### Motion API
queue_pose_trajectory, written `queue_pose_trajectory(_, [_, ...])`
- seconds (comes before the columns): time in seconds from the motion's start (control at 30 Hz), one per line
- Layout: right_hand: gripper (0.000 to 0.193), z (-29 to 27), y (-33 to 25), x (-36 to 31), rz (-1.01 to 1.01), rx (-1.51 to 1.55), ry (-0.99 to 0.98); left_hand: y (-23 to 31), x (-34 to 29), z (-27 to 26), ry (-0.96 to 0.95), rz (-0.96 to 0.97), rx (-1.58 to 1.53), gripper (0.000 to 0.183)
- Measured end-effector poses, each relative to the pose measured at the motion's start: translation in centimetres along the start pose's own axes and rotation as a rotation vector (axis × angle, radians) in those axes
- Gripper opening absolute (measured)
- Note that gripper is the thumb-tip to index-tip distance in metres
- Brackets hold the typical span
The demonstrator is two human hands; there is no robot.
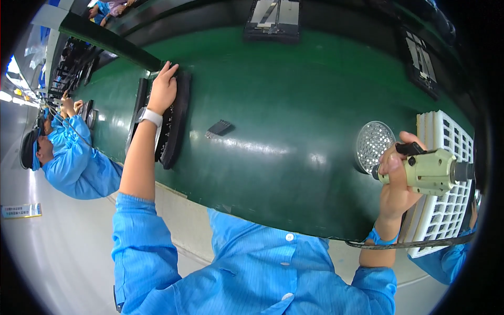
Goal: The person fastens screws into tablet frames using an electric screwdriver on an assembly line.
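My right hand [396, 181] is wrapped round a pale green electric screwdriver [433, 172] with a black lever, held level at the right side of the bench. Just past its front end stands a round metal dish [374, 143] of small shiny pieces. On the left, my left hand [164, 90] reaches to the far end of a long black housing [177, 123], its fingers stretched out and touching it. A white wristband circles that wrist. Between my hands lies a small bundle of dark strips [219, 128].
A white grid tray stack [446, 139] stands at the right edge, with a dark cable [420, 244] crossing before it. Open black units [273, 21] sit along the far side. A green beam [107, 42] slants over the far left. A co-worker in blue [79, 157] works at left.
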State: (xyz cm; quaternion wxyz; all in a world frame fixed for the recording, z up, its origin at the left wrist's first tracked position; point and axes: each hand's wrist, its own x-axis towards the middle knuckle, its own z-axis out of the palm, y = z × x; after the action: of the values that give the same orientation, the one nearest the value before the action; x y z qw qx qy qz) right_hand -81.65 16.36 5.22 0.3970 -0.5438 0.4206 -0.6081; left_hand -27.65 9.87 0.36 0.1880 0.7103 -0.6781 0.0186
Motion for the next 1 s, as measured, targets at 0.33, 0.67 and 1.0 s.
queue_pose_trajectory(0.33, [0.036, 0.2, 0.1, 0.1, -0.031, -0.089, -0.022, 4.1, 0.9, 2.8, 0.009, 0.023, 0.009, 0.042])
queue_pose_trajectory(0.67, [0.037, 0.2, 0.2, 0.0, -0.054, -0.048, -0.047, 3.8, 0.8, 2.4, -0.081, -0.075, -0.077, 0.055])
queue_pose_trajectory(1.0, [0.039, 0.2, 0.1, 0.3, -0.007, -0.004, -0.002, 6.8, -3.0, 0.8, -0.175, -0.091, 0.020, 0.051])
